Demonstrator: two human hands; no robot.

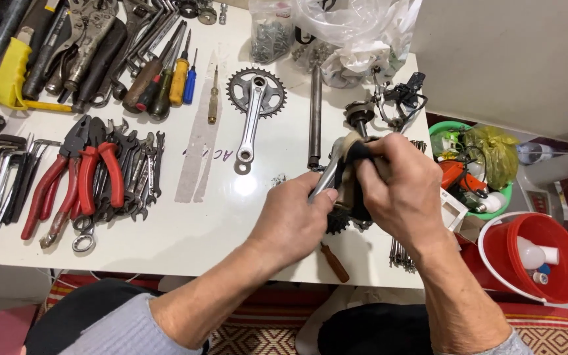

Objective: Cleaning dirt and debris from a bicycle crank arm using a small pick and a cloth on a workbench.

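My left hand (295,215) grips a silver bicycle crank arm (329,172) whose toothed chainring (338,223) shows just below my fingers. My right hand (399,190) presses a dirty beige and black rag (350,164) against the upper part of that crank arm. Both hands hover over the right side of the white table (218,217).
A second crank with chainring (254,108), a steel rod (314,115), a brake part (396,98), pliers with red handles (77,177), wrenches and screwdrivers (172,79) lie on the table. Plastic bags (356,33) sit at the back. A red bucket (534,256) and green basket (474,164) stand right.
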